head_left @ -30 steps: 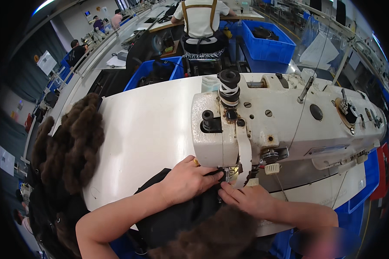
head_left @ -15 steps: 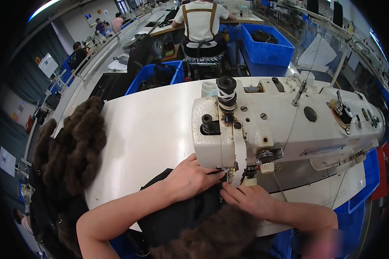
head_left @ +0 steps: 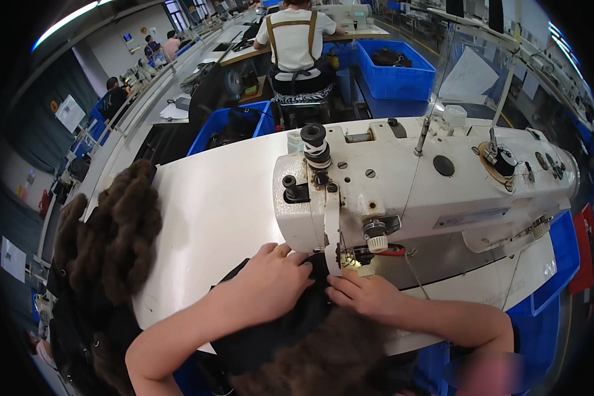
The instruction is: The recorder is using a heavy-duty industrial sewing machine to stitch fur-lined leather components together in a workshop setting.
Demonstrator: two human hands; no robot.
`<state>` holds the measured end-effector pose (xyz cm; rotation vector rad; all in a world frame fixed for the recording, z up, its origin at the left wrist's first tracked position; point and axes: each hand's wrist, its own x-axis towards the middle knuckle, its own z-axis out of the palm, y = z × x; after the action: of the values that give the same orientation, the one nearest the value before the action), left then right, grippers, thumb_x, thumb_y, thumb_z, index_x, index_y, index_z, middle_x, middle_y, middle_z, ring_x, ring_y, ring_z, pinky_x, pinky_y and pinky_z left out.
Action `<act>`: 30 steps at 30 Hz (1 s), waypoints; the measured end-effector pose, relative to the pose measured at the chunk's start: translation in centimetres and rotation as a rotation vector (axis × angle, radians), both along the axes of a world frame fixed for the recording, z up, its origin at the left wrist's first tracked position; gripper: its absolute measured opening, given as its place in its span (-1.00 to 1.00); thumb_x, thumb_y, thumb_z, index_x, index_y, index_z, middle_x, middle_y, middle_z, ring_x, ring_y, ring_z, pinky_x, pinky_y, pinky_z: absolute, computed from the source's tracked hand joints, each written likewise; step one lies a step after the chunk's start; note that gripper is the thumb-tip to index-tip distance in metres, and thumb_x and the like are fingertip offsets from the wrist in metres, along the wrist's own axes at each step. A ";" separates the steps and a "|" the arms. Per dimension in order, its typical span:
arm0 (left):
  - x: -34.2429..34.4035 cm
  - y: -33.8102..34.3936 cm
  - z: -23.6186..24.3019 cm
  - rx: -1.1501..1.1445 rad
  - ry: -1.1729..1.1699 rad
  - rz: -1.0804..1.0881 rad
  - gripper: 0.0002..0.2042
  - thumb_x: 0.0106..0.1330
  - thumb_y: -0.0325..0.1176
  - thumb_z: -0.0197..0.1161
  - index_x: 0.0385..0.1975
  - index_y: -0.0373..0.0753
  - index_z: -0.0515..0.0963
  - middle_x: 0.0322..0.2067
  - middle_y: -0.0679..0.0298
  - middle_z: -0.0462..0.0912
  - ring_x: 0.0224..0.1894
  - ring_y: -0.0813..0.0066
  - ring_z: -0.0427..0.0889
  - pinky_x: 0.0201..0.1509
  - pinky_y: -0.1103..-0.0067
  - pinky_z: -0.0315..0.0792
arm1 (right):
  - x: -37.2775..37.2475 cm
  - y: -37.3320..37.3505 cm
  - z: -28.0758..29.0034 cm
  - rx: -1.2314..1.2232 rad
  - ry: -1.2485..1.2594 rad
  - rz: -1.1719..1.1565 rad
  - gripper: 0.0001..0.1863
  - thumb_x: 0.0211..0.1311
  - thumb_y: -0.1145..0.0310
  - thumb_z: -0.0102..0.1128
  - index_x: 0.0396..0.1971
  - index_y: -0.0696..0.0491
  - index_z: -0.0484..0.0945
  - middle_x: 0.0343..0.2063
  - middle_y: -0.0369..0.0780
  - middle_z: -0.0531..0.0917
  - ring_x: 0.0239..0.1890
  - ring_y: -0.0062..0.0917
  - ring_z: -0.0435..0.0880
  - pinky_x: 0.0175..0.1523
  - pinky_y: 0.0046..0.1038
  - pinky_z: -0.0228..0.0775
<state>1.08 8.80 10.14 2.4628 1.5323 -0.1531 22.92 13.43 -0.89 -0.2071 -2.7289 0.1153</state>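
Black fabric (head_left: 261, 346) with brown fur (head_left: 317, 360) along its near side lies under the head of a white sewing machine (head_left: 402, 178). On the fabric, just left of the needle area, rests my left hand (head_left: 274, 280) with its fingers bent and closed on the cloth. My right hand (head_left: 366, 294) pinches the fabric's edge on the other side, close to a white strip (head_left: 333, 231) hanging down the machine head. The needle and presser foot are mostly hidden by the strip and my fingers. A small lamp (head_left: 352, 262) glows beside my right fingertips.
A pile of brown furry pieces (head_left: 122, 231) with black cloth sits at the table's left edge. Blue bins stand beyond the table (head_left: 208, 191) and at the right. A red-handled item (head_left: 395, 250) lies under the machine arm. A person (head_left: 296, 46) sits ahead, facing away.
The view has shifted, so the machine appears further left. My left fingers have drawn back from the needle and bent more. My right hand stays beside the strip. The red-handled item now shows.
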 end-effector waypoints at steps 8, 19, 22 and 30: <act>1.8 -9.5 -3.4 0.669 -0.611 0.254 -0.85 0.05 -0.44 0.14 -0.43 -0.26 0.64 -0.45 0.24 0.60 -0.45 0.34 0.52 -0.20 0.44 0.41 | -0.5 -0.2 0.2 0.061 0.094 -0.032 -0.63 0.01 0.36 0.10 -0.12 0.14 0.48 -0.06 -0.09 0.58 0.06 -0.31 0.55 0.05 -0.41 0.45; 0.9 -3.1 -0.4 0.135 -0.377 0.134 -0.65 0.23 -0.16 0.32 -0.69 -0.23 0.46 -0.69 0.24 0.47 -0.65 0.22 0.55 -0.61 0.41 0.38 | -0.5 -1.4 0.0 0.133 0.034 -0.106 -0.71 -0.04 0.35 0.09 -0.31 0.20 0.51 -0.14 -0.05 0.58 0.13 -0.21 0.51 0.06 -0.40 0.46; 1.7 -2.7 0.0 0.382 -0.262 0.020 -0.83 0.19 -0.28 0.33 -0.35 -0.23 0.57 -0.38 0.21 0.60 -0.45 0.29 0.63 -0.50 0.49 0.47 | 0.1 -1.1 0.3 0.114 0.055 -0.038 -0.70 -0.05 0.35 0.09 -0.30 0.20 0.51 -0.16 -0.04 0.58 0.14 -0.21 0.51 -0.03 -0.41 0.50; 1.4 0.0 -4.0 0.250 -0.160 -0.078 -0.80 0.15 -0.43 0.28 -0.21 -0.24 0.59 -0.30 0.22 0.63 -0.31 0.29 0.65 -0.35 0.48 0.51 | 0.2 -1.2 1.1 0.160 0.030 -0.046 -0.66 -0.02 0.30 0.09 -0.24 0.18 0.53 -0.24 -0.12 0.58 -0.14 -0.38 0.59 -0.07 -0.43 0.47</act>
<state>2.49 8.81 6.11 2.6506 1.4670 0.2310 23.11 12.27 0.23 -0.2202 -2.6852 -0.1116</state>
